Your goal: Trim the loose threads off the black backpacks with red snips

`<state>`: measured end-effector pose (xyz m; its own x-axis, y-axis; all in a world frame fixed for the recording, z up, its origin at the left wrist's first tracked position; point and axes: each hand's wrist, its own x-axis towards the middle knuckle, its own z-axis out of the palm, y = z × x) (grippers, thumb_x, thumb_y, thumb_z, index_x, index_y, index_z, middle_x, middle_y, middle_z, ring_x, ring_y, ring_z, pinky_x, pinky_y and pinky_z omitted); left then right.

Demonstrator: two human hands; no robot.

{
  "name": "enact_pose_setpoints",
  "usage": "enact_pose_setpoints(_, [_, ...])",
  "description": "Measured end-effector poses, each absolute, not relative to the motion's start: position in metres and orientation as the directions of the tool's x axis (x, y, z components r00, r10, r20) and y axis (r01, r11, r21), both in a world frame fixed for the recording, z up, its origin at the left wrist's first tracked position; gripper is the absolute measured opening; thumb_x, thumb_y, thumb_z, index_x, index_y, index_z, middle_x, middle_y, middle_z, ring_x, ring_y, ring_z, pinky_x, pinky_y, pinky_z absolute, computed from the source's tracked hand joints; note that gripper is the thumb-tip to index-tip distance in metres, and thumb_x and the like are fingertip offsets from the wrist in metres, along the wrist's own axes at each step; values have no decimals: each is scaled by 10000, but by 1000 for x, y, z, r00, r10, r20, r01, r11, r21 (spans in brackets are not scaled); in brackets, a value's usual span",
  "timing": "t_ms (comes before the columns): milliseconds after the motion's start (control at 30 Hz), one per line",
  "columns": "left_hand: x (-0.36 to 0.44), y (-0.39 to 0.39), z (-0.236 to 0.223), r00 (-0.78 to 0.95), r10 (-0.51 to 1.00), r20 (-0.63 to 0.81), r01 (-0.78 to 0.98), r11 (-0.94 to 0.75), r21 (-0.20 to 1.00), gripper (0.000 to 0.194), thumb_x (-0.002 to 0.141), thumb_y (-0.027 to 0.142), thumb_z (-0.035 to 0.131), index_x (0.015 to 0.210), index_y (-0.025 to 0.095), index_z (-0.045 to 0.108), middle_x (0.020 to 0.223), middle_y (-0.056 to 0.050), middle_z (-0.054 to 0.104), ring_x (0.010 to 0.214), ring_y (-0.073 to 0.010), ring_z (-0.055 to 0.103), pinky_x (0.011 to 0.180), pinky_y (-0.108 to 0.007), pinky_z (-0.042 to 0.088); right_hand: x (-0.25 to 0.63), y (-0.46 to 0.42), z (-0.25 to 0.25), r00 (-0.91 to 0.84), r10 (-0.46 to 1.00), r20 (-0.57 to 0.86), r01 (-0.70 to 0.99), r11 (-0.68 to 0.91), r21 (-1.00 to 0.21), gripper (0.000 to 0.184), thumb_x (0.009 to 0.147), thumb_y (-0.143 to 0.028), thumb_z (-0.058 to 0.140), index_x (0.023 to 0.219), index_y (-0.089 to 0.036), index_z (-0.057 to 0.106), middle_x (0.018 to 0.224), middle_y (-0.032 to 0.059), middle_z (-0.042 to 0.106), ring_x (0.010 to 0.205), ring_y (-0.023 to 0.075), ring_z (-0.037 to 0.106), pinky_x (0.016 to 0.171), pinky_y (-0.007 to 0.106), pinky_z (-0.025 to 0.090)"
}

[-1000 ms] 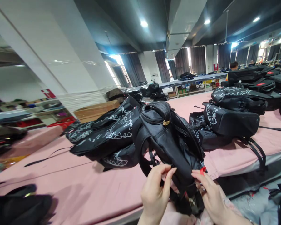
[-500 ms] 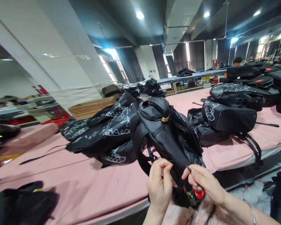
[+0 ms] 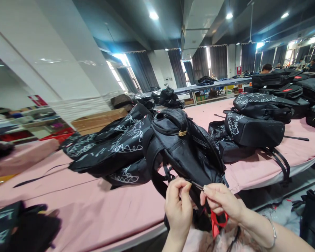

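A black backpack [image 3: 181, 150] with a gold zipper pull leans upright at the pink table's edge, straight before me. In front of its lower part, my left hand [image 3: 179, 204] is closed in a pinch. What its fingertips hold is too small to make out. Close beside it on the right, my right hand [image 3: 220, 201] is closed too, with red-handled scissors [image 3: 217, 224] in it. The red loops hang below the palm. A thin dark piece bridges the fingertips of both hands; whether it is a blade or a cord, I cannot tell.
Black backpacks with white scribble prints [image 3: 128, 140] are heaped on the pink table [image 3: 102, 206] to the left. More black bags [image 3: 254, 127] are piled at right. A cardboard box [image 3: 98, 119] stands behind the left heap. People sit far back at right.
My right hand has moved slightly left, closer to my left hand. The thin dark piece now reaches the left fingertips, and more of the red handles shows below my right hand.
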<state>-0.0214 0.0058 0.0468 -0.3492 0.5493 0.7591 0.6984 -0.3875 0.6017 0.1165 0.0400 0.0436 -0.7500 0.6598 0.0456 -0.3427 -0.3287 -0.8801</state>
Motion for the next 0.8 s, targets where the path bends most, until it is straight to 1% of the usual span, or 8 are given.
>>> enact_pose_setpoints(133, [-21, 4, 47, -336, 545, 768, 726, -370, 580, 102, 854, 204, 456, 772, 192, 515, 756, -13, 529, 739, -144, 528, 741, -284, 450, 116, 38, 45, -735, 678, 19, -335, -339, -879, 469, 778, -563, 581, 686, -106, 535, 446, -111, 237, 376, 6, 129, 356, 166, 70])
enact_pose_setpoints(400, [-23, 5, 47, -293, 532, 794, 744, -395, 539, 98, 844, 165, 464, 760, 194, 506, 740, -5, 532, 729, -136, 527, 747, -275, 443, 110, 39, 43, -699, 714, 45, -361, -298, -884, 477, 753, -572, 601, 657, -113, 516, 438, -112, 239, 370, 2, 131, 359, 168, 66])
enact_pose_setpoints(500, [-25, 3, 45, -279, 562, 779, 693, -444, 568, 96, 849, 166, 462, 765, 193, 501, 758, -15, 538, 755, -144, 537, 729, -278, 449, 109, 42, 37, -714, 697, 68, -388, -312, -867, 464, 766, -559, 597, 659, -113, 519, 432, -114, 231, 361, 1, 127, 356, 165, 73])
enact_pose_setpoints(600, [-31, -5, 50, -211, 617, 758, 562, -558, 610, 147, 873, 169, 408, 752, 194, 488, 748, -23, 537, 767, -158, 549, 705, -298, 471, 110, 42, 32, -731, 676, 98, -402, -309, -862, 460, 787, -554, 578, 669, -113, 522, 436, -111, 229, 363, 7, 123, 352, 164, 79])
enact_pose_setpoints(667, [-38, -11, 61, -138, 600, 788, 526, -630, 572, 222, 894, 175, 338, 736, 196, 492, 742, -27, 543, 776, -165, 554, 707, -313, 478, 111, 41, 31, -731, 670, 129, -396, -262, -880, 468, 803, -563, 553, 686, -111, 531, 442, -105, 238, 369, 12, 126, 354, 165, 88])
enact_pose_setpoints(700, [-43, -13, 68, -128, 556, 821, 561, -642, 522, 235, 896, 179, 328, 744, 196, 506, 759, -31, 551, 793, -167, 555, 722, -318, 475, 112, 41, 30, -730, 668, 146, -390, -231, -891, 478, 810, -575, 533, 698, -110, 536, 444, -103, 240, 370, 14, 125, 355, 166, 96])
enact_pose_setpoints(733, [-49, -14, 75, -142, 490, 860, 633, -624, 459, 212, 890, 189, 352, 773, 197, 528, 797, -38, 563, 826, -172, 554, 756, -327, 467, 114, 40, 30, -726, 668, 165, -382, -193, -904, 490, 817, -589, 511, 714, -112, 539, 448, -100, 244, 373, 17, 128, 358, 167, 105])
enact_pose_setpoints(800, [-64, -12, 90, -217, 343, 914, 798, -477, 369, 115, 846, 227, 471, 913, 197, 560, 955, -65, 577, 962, -201, 533, 876, -368, 424, 116, 38, 29, -708, 677, 200, -347, -88, -934, 504, 837, -606, 460, 746, -118, 545, 460, -91, 255, 381, 26, 155, 370, 169, 134])
